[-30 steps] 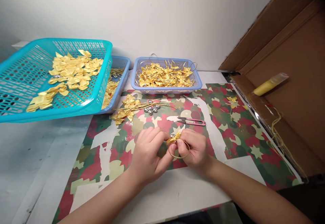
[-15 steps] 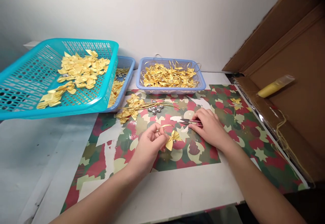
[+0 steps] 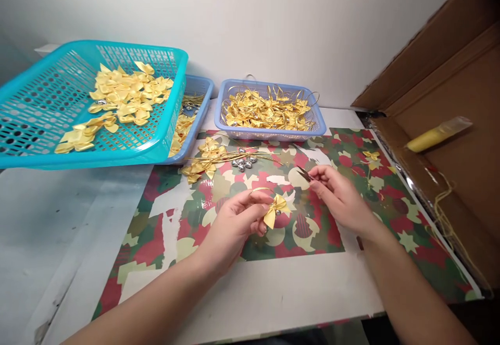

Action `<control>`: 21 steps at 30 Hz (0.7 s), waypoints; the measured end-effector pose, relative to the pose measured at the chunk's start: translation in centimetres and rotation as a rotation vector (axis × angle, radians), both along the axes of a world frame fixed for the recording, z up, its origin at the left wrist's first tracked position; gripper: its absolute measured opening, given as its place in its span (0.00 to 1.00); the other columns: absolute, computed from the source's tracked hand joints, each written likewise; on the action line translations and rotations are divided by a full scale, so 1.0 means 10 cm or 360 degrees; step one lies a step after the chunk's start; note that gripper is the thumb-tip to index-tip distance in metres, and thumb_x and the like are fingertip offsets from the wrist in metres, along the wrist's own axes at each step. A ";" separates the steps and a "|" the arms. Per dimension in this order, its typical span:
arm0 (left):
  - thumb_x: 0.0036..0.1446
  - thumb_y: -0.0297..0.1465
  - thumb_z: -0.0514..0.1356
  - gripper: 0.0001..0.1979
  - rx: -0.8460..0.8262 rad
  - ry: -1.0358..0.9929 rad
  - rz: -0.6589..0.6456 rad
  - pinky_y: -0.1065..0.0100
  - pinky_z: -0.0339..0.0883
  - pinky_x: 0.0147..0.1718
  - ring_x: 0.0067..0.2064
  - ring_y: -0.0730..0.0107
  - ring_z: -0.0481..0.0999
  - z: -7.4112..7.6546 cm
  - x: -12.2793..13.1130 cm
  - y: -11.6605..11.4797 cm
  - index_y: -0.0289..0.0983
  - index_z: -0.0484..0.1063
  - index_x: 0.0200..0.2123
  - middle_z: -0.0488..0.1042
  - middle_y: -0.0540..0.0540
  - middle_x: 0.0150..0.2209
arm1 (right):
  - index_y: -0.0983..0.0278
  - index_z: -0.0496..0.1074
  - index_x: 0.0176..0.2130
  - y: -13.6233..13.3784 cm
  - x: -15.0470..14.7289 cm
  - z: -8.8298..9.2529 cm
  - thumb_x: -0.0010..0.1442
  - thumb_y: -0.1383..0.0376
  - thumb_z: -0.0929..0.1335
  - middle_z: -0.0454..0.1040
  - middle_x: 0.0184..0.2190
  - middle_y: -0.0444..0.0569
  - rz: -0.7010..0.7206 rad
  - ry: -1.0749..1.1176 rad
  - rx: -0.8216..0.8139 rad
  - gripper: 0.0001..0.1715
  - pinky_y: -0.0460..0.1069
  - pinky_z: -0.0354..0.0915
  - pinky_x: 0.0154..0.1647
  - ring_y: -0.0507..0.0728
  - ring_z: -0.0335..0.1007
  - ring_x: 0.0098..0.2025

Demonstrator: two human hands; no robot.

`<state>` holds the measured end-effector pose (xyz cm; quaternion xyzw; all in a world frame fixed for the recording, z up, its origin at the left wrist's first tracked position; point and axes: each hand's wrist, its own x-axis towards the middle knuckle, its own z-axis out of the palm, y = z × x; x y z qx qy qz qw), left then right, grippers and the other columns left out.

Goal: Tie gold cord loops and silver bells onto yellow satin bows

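Observation:
My left hand (image 3: pixel 234 225) pinches a small yellow satin bow (image 3: pixel 275 211) with a thin gold cord loop, held just above the patterned sheet (image 3: pixel 375 199). To its right, my right hand (image 3: pixel 339 196) is closed round small thread snips (image 3: pixel 305 174), whose dark tip points toward the bow. A few centimetres separate the snip tip and the bow.
A tilted teal basket (image 3: pixel 35 121) with loose yellow bows sits at the left, over a blue tray (image 3: pixel 201 100). A second blue tray (image 3: pixel 269 134) of finished bows stands at the back. Loose bows (image 3: pixel 207 160) and silver bells (image 3: pixel 242 163) lie between. Cardboard (image 3: pixel 461 95) with a yellow tube (image 3: pixel 433 136) stands at the right.
My right hand let go of the bow, reached to the snips on the sheet and lifted them. My left hand kept the bow and shifted slightly right.

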<state>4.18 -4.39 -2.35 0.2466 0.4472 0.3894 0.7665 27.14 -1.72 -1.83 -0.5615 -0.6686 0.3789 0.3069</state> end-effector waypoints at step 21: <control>0.52 0.31 0.66 0.08 0.0330 0.0423 -0.0030 0.76 0.65 0.25 0.26 0.77 0.71 0.11 0.05 -0.04 0.35 0.74 0.35 0.73 0.52 0.24 | 0.63 0.68 0.40 -0.27 -0.23 0.17 0.62 0.65 0.65 0.75 0.29 0.46 0.0393 -0.0475 0.0633 0.04 0.45 0.67 0.24 0.51 0.74 0.27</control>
